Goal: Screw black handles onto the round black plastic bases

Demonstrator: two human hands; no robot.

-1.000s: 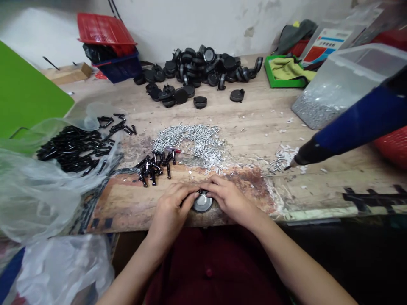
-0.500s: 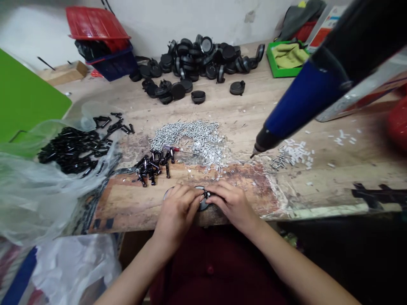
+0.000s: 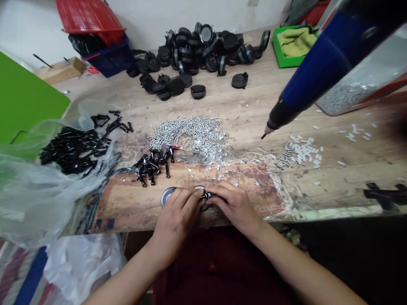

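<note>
The left hand (image 3: 175,219) and right hand (image 3: 233,206) pinch a small black part (image 3: 205,195) together beside a round metal disc (image 3: 167,196) at the worktop (image 3: 251,108) edge (braced there, it seems, for steadiness).

From my station I can make out a dark maroon top (image 3: 219,267) across the bottom centre of the frame, with one small round button (image 3: 211,267) at its middle. A bare left forearm (image 3: 124,284) and right forearm (image 3: 302,262) reach up from the lower corners, ending in an uncovered left hand (image 3: 174,220) and right hand (image 3: 233,205).
</note>
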